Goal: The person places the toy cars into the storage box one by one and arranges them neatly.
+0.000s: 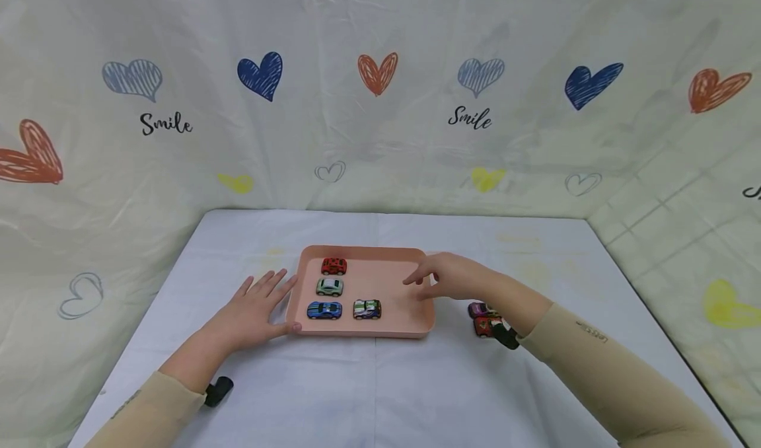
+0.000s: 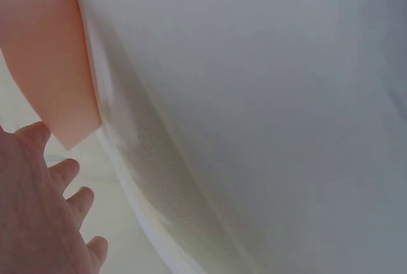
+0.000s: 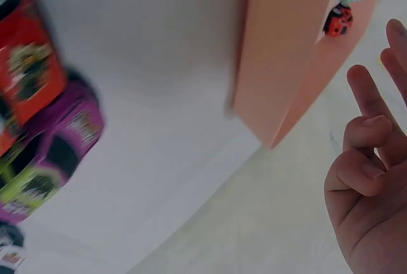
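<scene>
A shallow pink tray (image 1: 398, 269) lies on the white table. Inside its left part stand a red toy car (image 1: 334, 266), a pale green toy car (image 1: 329, 287) and a blue toy car (image 1: 324, 310), one below another. A white and green toy car (image 1: 366, 309) is to the right of the blue one. My left hand (image 1: 255, 312) rests at the tray's left side with fingers spread, the thumb at its near left corner. Over the tray's right edge hovers my right hand (image 1: 448, 276), its fingers loosely bent and holding nothing.
Right of the tray, partly behind my right forearm, are a purple toy car (image 3: 63, 140) and a red-orange toy car (image 3: 32, 58). Part of a black and white toy car (image 3: 9, 248) also shows in the right wrist view. A heart-printed cloth (image 1: 380, 137) hangs behind the table (image 1: 368, 395).
</scene>
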